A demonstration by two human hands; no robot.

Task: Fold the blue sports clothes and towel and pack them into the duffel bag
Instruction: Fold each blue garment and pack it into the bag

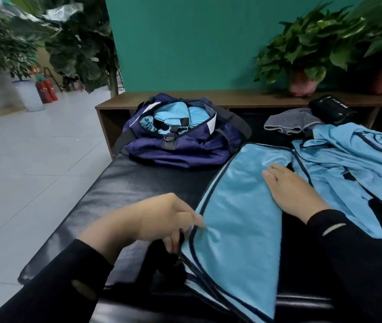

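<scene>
A light blue towel (pixel 236 206) with dark piping lies folded lengthwise on the black bench (pixel 124 183). My left hand (pixel 162 217) pinches the towel's near left edge. Flat on the towel's right side rests my right hand (pixel 295 192), fingers apart. A navy duffel bag (pixel 178 148) stands unzipped at the bench's far end with folded blue clothes (pixel 173 115) inside. More blue sports clothes (pixel 353 159) lie crumpled to the right of the towel.
A grey garment (pixel 290 123) and a black pouch (pixel 330 109) lie behind the blue clothes. Potted plants (pixel 302 54) stand on a wooden shelf (pixel 232 97) against the teal wall. Tiled floor (pixel 33 159) is to the left, with fire extinguishers (pixel 46 90) farther off.
</scene>
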